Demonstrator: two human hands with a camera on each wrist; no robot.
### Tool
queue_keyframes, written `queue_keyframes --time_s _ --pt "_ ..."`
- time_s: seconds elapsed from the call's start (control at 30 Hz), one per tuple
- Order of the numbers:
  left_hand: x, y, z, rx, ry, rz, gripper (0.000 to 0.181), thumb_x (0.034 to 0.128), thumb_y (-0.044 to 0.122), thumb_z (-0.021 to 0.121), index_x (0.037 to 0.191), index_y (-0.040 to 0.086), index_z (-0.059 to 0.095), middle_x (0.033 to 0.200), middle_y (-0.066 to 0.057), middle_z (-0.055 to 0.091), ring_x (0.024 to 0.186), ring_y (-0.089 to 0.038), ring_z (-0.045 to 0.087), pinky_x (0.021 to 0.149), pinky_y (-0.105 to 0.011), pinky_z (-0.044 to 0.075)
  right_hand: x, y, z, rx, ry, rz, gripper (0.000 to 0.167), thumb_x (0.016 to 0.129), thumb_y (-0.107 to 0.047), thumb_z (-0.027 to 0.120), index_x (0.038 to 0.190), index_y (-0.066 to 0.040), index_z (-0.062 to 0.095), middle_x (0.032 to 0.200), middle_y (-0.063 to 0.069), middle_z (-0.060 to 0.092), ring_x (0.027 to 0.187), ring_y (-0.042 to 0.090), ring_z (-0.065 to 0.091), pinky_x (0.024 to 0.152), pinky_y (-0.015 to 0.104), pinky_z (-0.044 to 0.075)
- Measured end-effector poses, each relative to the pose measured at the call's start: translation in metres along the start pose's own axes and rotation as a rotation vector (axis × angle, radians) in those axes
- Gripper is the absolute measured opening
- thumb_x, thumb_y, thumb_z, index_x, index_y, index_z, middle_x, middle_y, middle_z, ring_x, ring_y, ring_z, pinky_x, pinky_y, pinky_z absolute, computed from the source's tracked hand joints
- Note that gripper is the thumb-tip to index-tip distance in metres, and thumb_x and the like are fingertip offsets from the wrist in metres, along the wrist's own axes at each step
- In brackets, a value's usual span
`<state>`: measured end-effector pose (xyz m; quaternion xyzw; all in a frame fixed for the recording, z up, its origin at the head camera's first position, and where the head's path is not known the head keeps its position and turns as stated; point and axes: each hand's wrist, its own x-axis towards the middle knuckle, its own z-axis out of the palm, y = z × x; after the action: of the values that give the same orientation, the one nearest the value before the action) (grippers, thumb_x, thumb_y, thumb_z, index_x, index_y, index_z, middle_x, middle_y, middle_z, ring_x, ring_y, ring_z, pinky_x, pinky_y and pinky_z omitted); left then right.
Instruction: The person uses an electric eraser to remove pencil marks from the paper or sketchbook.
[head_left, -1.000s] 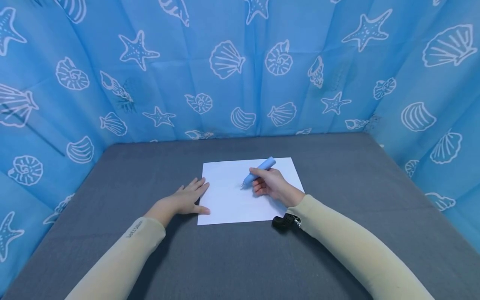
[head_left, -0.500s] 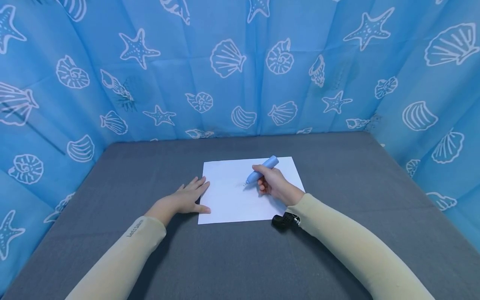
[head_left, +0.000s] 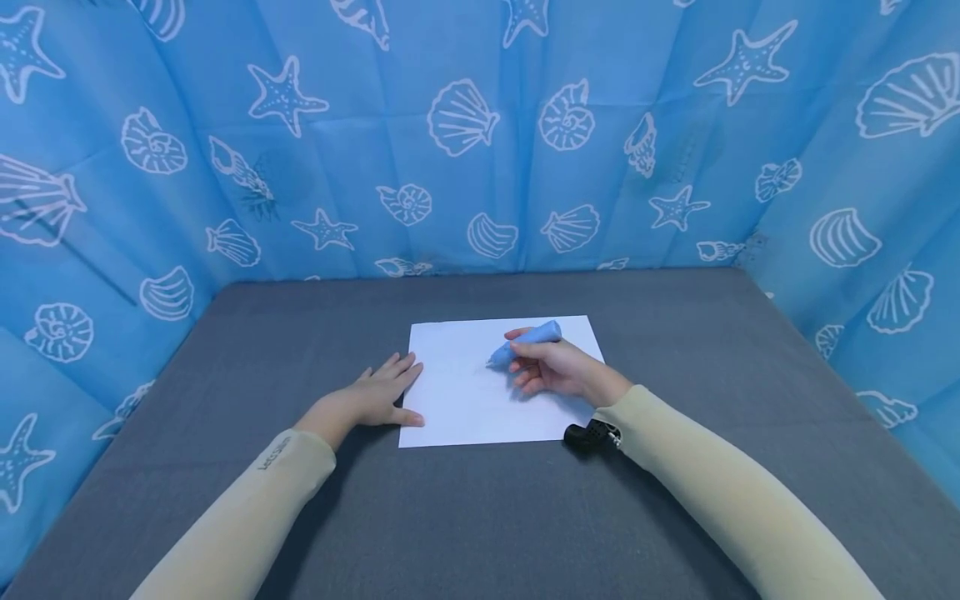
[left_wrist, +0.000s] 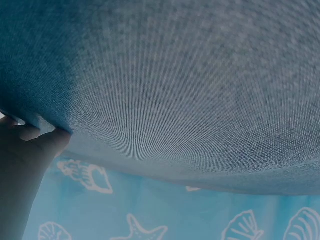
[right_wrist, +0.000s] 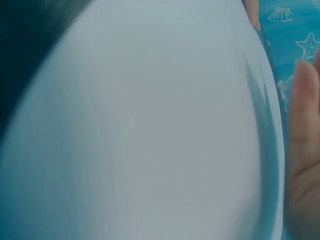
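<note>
Blue pen (head_left: 545, 332) over the white sheet (head_left: 457, 404), tip near its surface, contact unclear to us; right hand (head_left: 558, 367) grips the pen, fingers curled round it; left hand (head_left: 367, 397) lies spread across the sheet's left edge, gripping nothing; we judge pen and sheet in place, but any marks are too faint to tell how much is done or left; grey cloth (head_left: 450, 525) surrounds the sheet; blue curtain (head_left: 517, 179) beyond it.

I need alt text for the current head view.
A right hand holds a blue pen over white paper; a left hand rests on the paper's left edge. Behind the grey table hangs a shell-patterned blue curtain.
</note>
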<state>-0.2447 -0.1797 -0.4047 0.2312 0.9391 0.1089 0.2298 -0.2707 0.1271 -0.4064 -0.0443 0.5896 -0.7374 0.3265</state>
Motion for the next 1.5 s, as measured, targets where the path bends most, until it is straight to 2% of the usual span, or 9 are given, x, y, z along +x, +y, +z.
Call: queue_keyframes --time_s 0.17,0.23,0.4,0.5,0.57,0.73,0.9,1.17,1.5 --pt "0.001 -0.001 0.001 0.004 0.001 0.0 0.095 0.0896 0.057 0.06 0.156 0.007 0.014 0.162 -0.014 0.004 0.147 -0.036 -0.003 0.113 -0.061 0.003 -0.002 0.0 -0.003 -0.069 -0.11 -0.111 0.055 0.102 -0.005 0.043 0.15 0.002 0.017 0.087 0.007 0.068 0.075 0.02 0.068 0.067 0.036 0.057" --pt "0.001 -0.002 0.001 0.004 0.0 -0.001 0.095 0.0896 0.057 0.06 0.156 0.007 0.014 0.162 -0.014 0.004 0.147 -0.035 -0.003 0.113 -0.061 0.003 -0.002 0.001 -0.004 -0.064 -0.109 -0.136 0.057 0.102 -0.006 0.043 0.151 0.002 0.015 0.089 0.006 0.068 0.08 0.021 0.067 0.069 0.038 0.056" --pt "0.001 -0.001 0.0 0.01 -0.004 -0.009 0.095 0.0892 0.058 0.06 0.156 0.008 0.014 0.163 -0.013 0.003 0.147 -0.035 -0.004 0.113 -0.06 0.003 -0.002 0.001 0.0 -0.021 0.099 -0.194 0.052 0.104 -0.023 0.045 0.145 0.005 0.028 0.068 0.002 0.057 0.059 0.012 0.053 0.055 0.025 0.047" --pt "0.001 -0.001 0.0 0.005 -0.004 -0.01 0.096 0.0894 0.057 0.061 0.156 0.007 0.014 0.162 -0.014 0.003 0.147 -0.036 -0.004 0.113 -0.061 0.002 0.001 0.002 0.002 -0.005 0.218 -0.24 0.036 0.103 -0.023 0.05 0.126 0.005 0.048 0.055 0.0 0.05 0.047 0.008 0.045 0.047 0.02 0.04" --pt "0.001 -0.001 0.0 0.011 -0.007 -0.018 0.096 0.0893 0.057 0.06 0.156 0.008 0.013 0.162 -0.013 0.003 0.147 -0.035 -0.004 0.113 -0.06 0.002 0.003 0.003 0.002 -0.005 0.237 -0.253 0.022 0.102 -0.018 0.051 0.107 0.003 0.058 0.051 0.001 0.05 0.043 0.008 0.045 0.044 0.02 0.04" --pt "0.001 0.001 -0.001 0.012 -0.004 -0.021 0.095 0.0891 0.057 0.061 0.156 0.008 0.014 0.163 -0.013 0.003 0.147 -0.034 -0.004 0.113 -0.06 0.002 0.005 0.001 -0.004 -0.015 0.194 -0.099 0.029 0.1 -0.017 0.052 0.077 -0.006 0.065 0.057 0.002 0.057 0.048 0.008 0.05 0.046 0.021 0.045" --pt "0.002 0.001 -0.002 0.006 0.003 -0.016 0.095 0.0897 0.056 0.061 0.156 0.007 0.014 0.162 -0.014 0.004 0.147 -0.035 -0.003 0.113 -0.06 0.003 0.01 -0.002 -0.008 -0.03 0.224 0.06 0.026 0.099 -0.019 0.058 0.075 -0.008 0.061 0.061 0.001 0.052 0.052 0.009 0.046 0.047 0.02 0.043" --pt "0.0 0.003 -0.003 0.009 -0.007 -0.022 0.095 0.0898 0.056 0.061 0.156 0.007 0.013 0.162 -0.013 0.003 0.147 -0.034 -0.004 0.113 -0.06 0.002 0.022 -0.007 -0.005 -0.073 0.242 0.103 0.025 0.097 -0.024 0.062 0.084 -0.004 0.066 0.061 0.003 0.06 0.049 0.009 0.056 0.045 0.019 0.044" --pt "0.001 0.002 0.0 0.008 -0.013 -0.026 0.095 0.0899 0.056 0.06 0.156 0.008 0.013 0.162 -0.013 0.003 0.147 -0.035 -0.004 0.113 -0.06 0.002 0.048 -0.016 -0.01 -0.156 0.238 0.208 0.021 0.093 -0.02 0.064 0.082 -0.003 0.06 0.058 0.003 0.054 0.047 0.008 0.047 0.044 0.018 0.039"
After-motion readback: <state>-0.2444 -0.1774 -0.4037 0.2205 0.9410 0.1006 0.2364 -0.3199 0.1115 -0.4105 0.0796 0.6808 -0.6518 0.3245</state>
